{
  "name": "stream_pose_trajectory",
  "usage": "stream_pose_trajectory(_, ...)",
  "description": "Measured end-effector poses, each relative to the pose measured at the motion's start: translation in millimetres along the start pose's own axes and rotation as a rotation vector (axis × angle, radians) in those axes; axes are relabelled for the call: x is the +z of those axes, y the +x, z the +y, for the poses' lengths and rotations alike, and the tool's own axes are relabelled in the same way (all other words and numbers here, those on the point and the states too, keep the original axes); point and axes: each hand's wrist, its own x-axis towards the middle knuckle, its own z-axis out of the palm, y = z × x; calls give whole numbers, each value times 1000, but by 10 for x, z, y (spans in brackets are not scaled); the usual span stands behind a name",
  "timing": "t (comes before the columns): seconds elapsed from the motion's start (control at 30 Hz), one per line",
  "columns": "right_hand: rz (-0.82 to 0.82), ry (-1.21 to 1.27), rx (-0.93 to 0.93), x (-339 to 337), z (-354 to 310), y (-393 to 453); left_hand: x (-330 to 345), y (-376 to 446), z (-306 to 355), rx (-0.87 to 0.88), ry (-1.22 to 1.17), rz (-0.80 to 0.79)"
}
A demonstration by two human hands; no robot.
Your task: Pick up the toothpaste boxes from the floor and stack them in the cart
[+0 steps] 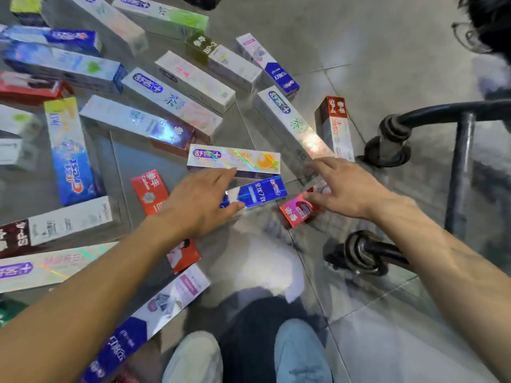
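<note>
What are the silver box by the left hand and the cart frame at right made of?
Silver box: likely glossy foil-laminated card; rainbow streaks glint on its face. Cart frame: apparently dark painted metal tube, smooth with a dull sheen.

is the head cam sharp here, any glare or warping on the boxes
Head view: soft with motion blur, worst at the shoes and the floor near them; rainbow glare streaks the holographic white box by the left hand, and a bright hot spot washes out the long white box above the right hand; wide-angle distortion bends the boxes near the edges.
</note>
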Motion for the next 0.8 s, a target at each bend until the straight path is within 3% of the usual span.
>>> stream_pose_trajectory(0.23, -117, -93, -46, 39, 41, 69, 178, 85, 150, -92, -81, -89)
stream_pose_trajectory(0.5, -219, -288, -127, 215, 159, 200, 169, 89, 163, -87, -122, -28)
stream_pose_trajectory(0.67, -180, -389, -175, 308, 136, 256, 31, 15, 243, -126, -460, 55)
stream_pose_trajectory(0.8, -166, -317, -158, 260, 121, 254, -75, 65, 293, -189, -671, 179)
